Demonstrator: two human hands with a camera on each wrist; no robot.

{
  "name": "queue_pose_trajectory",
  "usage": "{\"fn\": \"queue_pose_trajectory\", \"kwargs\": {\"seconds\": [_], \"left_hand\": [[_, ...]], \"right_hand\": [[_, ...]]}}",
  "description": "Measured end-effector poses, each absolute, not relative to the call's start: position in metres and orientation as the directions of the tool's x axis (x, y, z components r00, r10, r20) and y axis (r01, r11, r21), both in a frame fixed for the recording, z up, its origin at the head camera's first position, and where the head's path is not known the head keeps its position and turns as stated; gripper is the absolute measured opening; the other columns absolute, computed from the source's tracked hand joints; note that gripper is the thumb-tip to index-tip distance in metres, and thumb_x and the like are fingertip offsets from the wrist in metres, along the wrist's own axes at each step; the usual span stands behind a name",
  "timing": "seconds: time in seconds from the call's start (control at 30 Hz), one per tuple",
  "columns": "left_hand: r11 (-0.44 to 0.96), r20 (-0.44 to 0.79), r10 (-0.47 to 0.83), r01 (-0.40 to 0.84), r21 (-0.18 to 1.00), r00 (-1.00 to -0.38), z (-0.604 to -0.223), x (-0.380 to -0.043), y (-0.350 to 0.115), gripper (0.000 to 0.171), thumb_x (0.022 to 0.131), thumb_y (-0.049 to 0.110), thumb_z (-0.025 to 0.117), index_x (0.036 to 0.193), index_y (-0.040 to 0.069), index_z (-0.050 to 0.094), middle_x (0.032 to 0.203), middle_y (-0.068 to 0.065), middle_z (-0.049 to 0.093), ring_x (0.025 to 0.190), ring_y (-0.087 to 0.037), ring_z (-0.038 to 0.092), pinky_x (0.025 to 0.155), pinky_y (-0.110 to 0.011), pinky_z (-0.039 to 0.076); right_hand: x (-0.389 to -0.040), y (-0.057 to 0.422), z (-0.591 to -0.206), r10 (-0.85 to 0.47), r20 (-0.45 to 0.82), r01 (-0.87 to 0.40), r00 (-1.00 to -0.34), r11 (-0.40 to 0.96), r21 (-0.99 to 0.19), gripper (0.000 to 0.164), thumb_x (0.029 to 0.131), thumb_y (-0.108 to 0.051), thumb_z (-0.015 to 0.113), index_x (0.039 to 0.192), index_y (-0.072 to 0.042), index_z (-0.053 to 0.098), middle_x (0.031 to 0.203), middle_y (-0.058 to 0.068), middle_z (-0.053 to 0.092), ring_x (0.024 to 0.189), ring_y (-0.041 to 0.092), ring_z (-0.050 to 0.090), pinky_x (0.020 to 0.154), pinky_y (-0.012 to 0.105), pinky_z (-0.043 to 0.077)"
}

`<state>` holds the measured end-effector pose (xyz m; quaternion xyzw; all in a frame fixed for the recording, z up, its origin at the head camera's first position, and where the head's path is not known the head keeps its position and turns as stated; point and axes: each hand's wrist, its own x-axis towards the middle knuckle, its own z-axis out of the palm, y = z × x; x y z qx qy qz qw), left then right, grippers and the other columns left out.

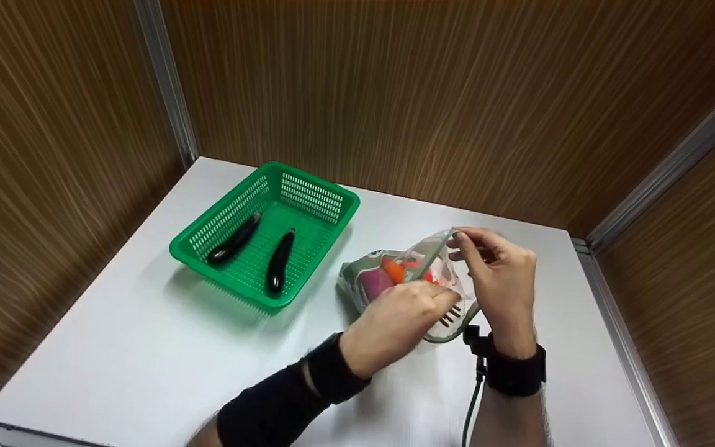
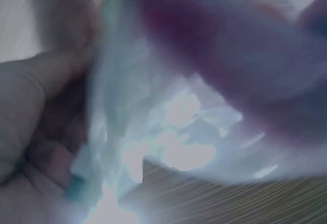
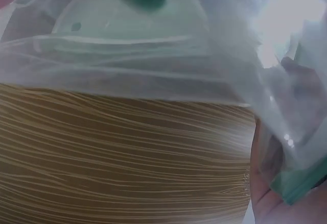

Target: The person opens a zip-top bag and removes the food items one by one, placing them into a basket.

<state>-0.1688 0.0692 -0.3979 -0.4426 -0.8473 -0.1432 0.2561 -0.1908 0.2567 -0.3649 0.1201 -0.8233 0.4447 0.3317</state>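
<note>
A clear plastic zip bag (image 1: 364, 273) with printed patches and a green edge lies on the table right of centre. Through its film show a purple item (image 1: 373, 284) and orange and red ones (image 1: 393, 270). My right hand (image 1: 501, 273) pinches the upper corner of the bag's mouth between thumb and fingers. Lower on the same mouth, my left hand (image 1: 402, 313) has its fingers curled at the edge. Close up in the left wrist view, thumb and fingers hold the film (image 2: 117, 91). In the right wrist view a green strip (image 3: 301, 183) lies against the palm side.
A green plastic basket (image 1: 298, 217) stands left of the bag, with two eggplants inside, one (image 1: 233, 240) by the left wall and another (image 1: 279, 264) near the front right. Wood-grain panels (image 1: 357, 93) enclose the white table (image 1: 146, 354). A cable (image 1: 473, 406) hangs by the right wrist.
</note>
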Motion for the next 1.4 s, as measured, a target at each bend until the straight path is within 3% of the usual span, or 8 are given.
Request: {"fn": "queue_pose_trajectory", "kwargs": {"seconds": [0.2, 0.43, 0.57, 0.7, 0.83, 1.0, 1.17, 1.4], "left_hand": [[0.751, 0.516, 0.555, 0.66, 0.027, -0.653, -0.416, -0.189, 0.075, 0.015, 0.101, 0.003, 0.081, 0.109, 0.015, 0.08, 0.098, 0.004, 0.084, 0.092, -0.015, 0.082, 0.08, -0.033, 0.069], [0.861, 0.501, 0.481, 0.495, -0.116, -0.719, -0.431, -0.192, 0.075, 0.016, 0.101, 0.011, 0.083, 0.116, 0.019, 0.084, 0.097, 0.006, 0.082, 0.086, -0.014, 0.081, 0.068, -0.03, 0.069], [0.88, 0.467, 0.468, 0.443, -0.17, -0.751, -0.441, -0.196, 0.072, 0.024, 0.102, 0.014, 0.084, 0.124, 0.024, 0.085, 0.103, 0.002, 0.081, 0.078, -0.018, 0.08, 0.061, -0.031, 0.068], [0.838, 0.464, 0.522, 0.531, -0.125, -0.716, -0.454, -0.22, 0.067, 0.027, 0.104, 0.01, 0.083, 0.127, 0.023, 0.084, 0.115, -0.003, 0.079, 0.083, -0.023, 0.082, 0.067, -0.037, 0.073], [0.732, 0.472, 0.63, 0.675, -0.094, -0.617, -0.469, -0.247, 0.065, 0.035, 0.106, 0.005, 0.083, 0.136, 0.023, 0.081, 0.14, -0.005, 0.078, 0.093, -0.024, 0.085, 0.074, -0.036, 0.074], [0.597, 0.433, 0.748, 0.795, -0.109, -0.503, -0.475, -0.26, 0.065, 0.041, 0.107, 0.006, 0.08, 0.143, 0.026, 0.078, 0.151, -0.004, 0.075, 0.116, -0.018, 0.084, 0.086, -0.03, 0.073], [0.548, 0.37, 0.756, 0.831, 0.095, -0.54, -0.46, -0.263, 0.061, 0.045, 0.11, 0.005, 0.077, 0.15, 0.026, 0.075, 0.154, -0.001, 0.074, 0.13, -0.018, 0.081, 0.102, -0.034, 0.072], [0.416, 0.489, 0.668, 0.826, 0.38, -0.561, -0.439, -0.265, 0.047, 0.045, 0.103, -0.009, 0.08, 0.142, 0.014, 0.08, 0.143, -0.003, 0.084, 0.135, -0.021, 0.082, 0.117, -0.036, 0.066]], "right_hand": [[-0.19, 0.253, -0.363, 0.051, 0.64, -0.482, -0.766, 0.612, -0.626, 0.007, 0.105, -0.003, 0.087, 0.109, 0.0, 0.091, 0.093, 0.014, 0.09, 0.076, -0.014, 0.076, 0.069, 0.007, 0.058], [-0.192, 0.25, -0.365, -0.001, 0.6, -0.457, -0.8, 0.649, -0.608, 0.007, 0.105, -0.005, 0.087, 0.11, -0.004, 0.092, 0.096, 0.012, 0.091, 0.076, -0.004, 0.08, 0.072, 0.005, 0.058], [-0.192, 0.251, -0.365, -0.007, 0.57, -0.439, -0.822, 0.645, -0.626, 0.007, 0.105, -0.003, 0.087, 0.11, -0.002, 0.092, 0.097, 0.013, 0.091, 0.076, -0.011, 0.077, 0.074, 0.006, 0.059], [-0.191, 0.253, -0.364, -0.003, 0.544, -0.418, -0.839, 0.643, -0.641, 0.007, 0.107, -0.005, 0.085, 0.11, -0.001, 0.091, 0.097, 0.015, 0.091, 0.077, -0.003, 0.082, 0.077, 0.005, 0.059], [-0.191, 0.255, -0.365, -0.002, 0.515, -0.38, -0.857, 0.677, -0.63, 0.008, 0.107, -0.006, 0.085, 0.109, -0.003, 0.092, 0.096, 0.013, 0.091, 0.079, 0.015, 0.086, 0.075, 0.005, 0.057], [-0.19, 0.257, -0.365, 0.017, 0.499, -0.341, -0.866, 0.709, -0.617, 0.008, 0.107, -0.008, 0.086, 0.108, -0.004, 0.092, 0.096, 0.012, 0.091, 0.077, 0.013, 0.081, 0.071, 0.005, 0.054], [-0.192, 0.261, -0.365, 0.05, 0.512, -0.334, -0.858, 0.702, -0.629, 0.008, 0.106, -0.009, 0.087, 0.108, -0.003, 0.092, 0.094, 0.012, 0.09, 0.075, 0.015, 0.084, 0.068, 0.006, 0.055], [-0.194, 0.267, -0.364, 0.122, 0.532, -0.322, -0.838, 0.677, -0.662, 0.01, 0.109, -0.007, 0.083, 0.109, 0.0, 0.09, 0.094, 0.018, 0.089, 0.071, -0.018, 0.071, 0.071, 0.004, 0.056]]}}
